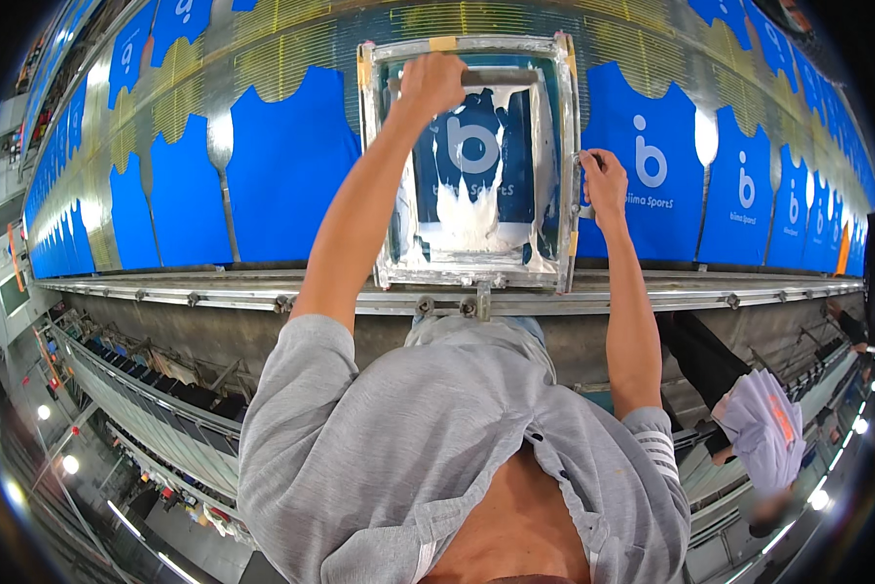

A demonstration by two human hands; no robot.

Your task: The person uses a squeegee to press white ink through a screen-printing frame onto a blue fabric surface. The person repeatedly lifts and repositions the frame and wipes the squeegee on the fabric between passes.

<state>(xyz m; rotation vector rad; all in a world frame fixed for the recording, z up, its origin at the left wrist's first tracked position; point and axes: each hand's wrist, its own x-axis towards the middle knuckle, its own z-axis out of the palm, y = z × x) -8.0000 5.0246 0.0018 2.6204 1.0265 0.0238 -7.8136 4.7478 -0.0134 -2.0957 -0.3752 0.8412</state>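
Blue shirts (286, 165) lie flat along the long table (262, 292). The left hand (431, 83) curls its fingers around the squeegee (501, 76) at the far end of the metal-framed screen (471, 161), white ink (466, 219) pooled nearer than the fingers. The right hand (603, 185) pinches the frame's right edge; beyond it lie printed shirts (651, 165).

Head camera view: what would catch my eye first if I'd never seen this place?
First, the long table lined with bright blue garment pieces stretching both ways. At the centre sits a metal-framed printing screen smeared with white ink; the left hand grips a squeegee at its far end, and the right hand holds the frame's right edge. Another person stands at lower right.
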